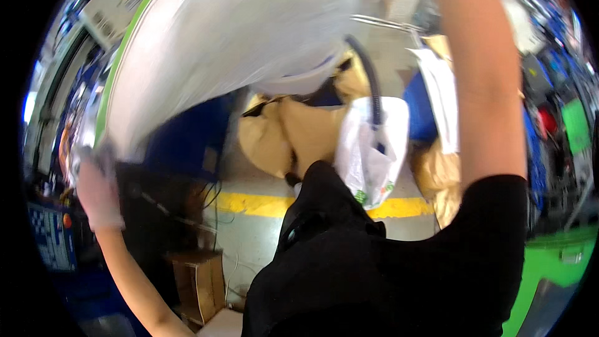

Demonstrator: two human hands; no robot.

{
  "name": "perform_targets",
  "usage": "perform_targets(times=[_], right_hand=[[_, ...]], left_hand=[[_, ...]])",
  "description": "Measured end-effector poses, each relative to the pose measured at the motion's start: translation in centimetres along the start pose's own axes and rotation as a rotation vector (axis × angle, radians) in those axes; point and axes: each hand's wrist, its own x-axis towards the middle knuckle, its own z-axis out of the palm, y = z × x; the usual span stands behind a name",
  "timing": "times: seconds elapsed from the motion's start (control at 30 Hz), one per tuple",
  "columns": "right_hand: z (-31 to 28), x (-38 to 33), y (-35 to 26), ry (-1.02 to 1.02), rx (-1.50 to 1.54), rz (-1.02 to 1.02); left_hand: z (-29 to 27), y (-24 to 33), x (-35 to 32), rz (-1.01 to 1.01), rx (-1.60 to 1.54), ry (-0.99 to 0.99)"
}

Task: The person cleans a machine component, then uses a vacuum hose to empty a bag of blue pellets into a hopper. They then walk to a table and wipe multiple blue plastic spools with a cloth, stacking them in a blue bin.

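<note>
A large whitish, sack-like thing (231, 31) with a green edge hangs across the upper part of the view, streaked by motion. Down at its lower left corner is my left hand (100, 196) in a pale glove, its blurred fingers closed on that corner. My right forearm reaches up and out of the top of the picture, so the right hand is out of sight. What the right hand touches cannot be seen. Below the whitish thing stand tan sacks (299, 128) and a white bag (372, 156) with a dark hose (369, 68) running into it.
A yellow line (256, 205) crosses the grey floor by my feet. An open cardboard box (203, 281) stands lower left, near loose cables. To the right are a brown paper sack (437, 175), a blue bin (421, 106) and a green cabinet (555, 268).
</note>
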Motion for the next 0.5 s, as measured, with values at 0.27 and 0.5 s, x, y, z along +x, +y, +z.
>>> perform_targets(times=[0.27, 0.5], right_hand=[[-4.0, -6.3, -7.7, -0.03, 0.095, 0.185], [-27.8, -16.9, -16.4, 0.275, 0.137, -0.047]], left_hand=[[-0.4, 14.1, -22.0, -0.153, -0.811, -0.3], [-2.9, 31.0, -24.8, -0.071, -1.109, -0.079]])
